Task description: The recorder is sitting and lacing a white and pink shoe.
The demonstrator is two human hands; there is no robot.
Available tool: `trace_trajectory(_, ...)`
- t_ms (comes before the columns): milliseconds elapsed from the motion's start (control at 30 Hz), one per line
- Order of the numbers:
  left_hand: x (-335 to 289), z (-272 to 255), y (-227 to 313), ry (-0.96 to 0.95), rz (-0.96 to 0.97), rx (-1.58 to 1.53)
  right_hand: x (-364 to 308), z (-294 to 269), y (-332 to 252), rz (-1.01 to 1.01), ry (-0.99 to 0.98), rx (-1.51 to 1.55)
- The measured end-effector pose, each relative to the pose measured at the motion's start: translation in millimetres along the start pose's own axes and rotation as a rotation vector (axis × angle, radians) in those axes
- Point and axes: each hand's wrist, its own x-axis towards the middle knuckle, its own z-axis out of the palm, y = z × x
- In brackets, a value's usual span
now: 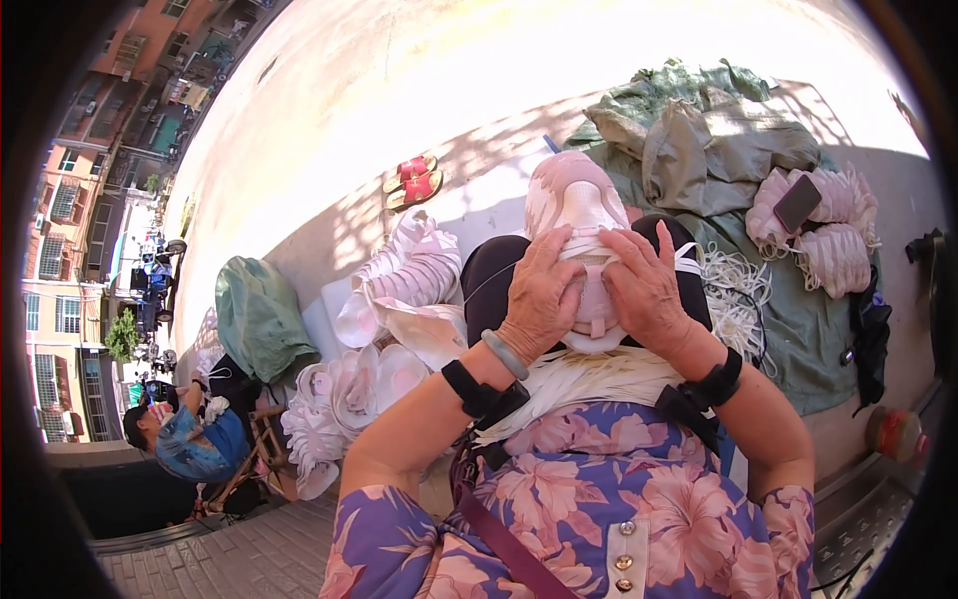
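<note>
A pale pink and white sneaker upper (576,190) rests on my lap between my knees, toe pointing away from me. My left hand (541,290) grips its left edge by the eyelets, fingers bent and thumb on the tongue. On the opposite edge, my right hand (651,288) is closed the same way, with its index finger raised. A white shoelace (689,262) trails out past my right hand. Part of the lacing is hidden under my fingers. Across my lap below the shoe lies a bundle of white laces (589,387).
More laces (736,309) lie in a heap right of my knee. Stacked shoe uppers (404,275) are at my left; others (838,215) carry a phone (797,204) at right. Green sacks (261,317), red sandals (413,184) and a seated person (205,439) are around me.
</note>
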Motion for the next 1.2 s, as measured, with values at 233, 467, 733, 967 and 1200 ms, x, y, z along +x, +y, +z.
trace_trajectory(233,2,2,0,0.011,-0.001,-0.026,-3,14,-4,0.094,0.038,-0.058)
trace_trajectory(467,1,4,-2,0.022,0.003,-0.012,0,15,-6,0.145,0.050,0.059)
trace_trajectory(733,6,11,4,0.038,-0.084,-0.017,2,10,-4,0.176,-0.011,0.137)
trace_trajectory(967,-2,12,1,0.110,-0.149,-0.119,10,-27,2,0.077,-0.257,0.141)
trace_trajectory(1200,-29,-61,-29,0.263,-0.237,-0.048,-8,-25,27,0.270,0.108,0.319)
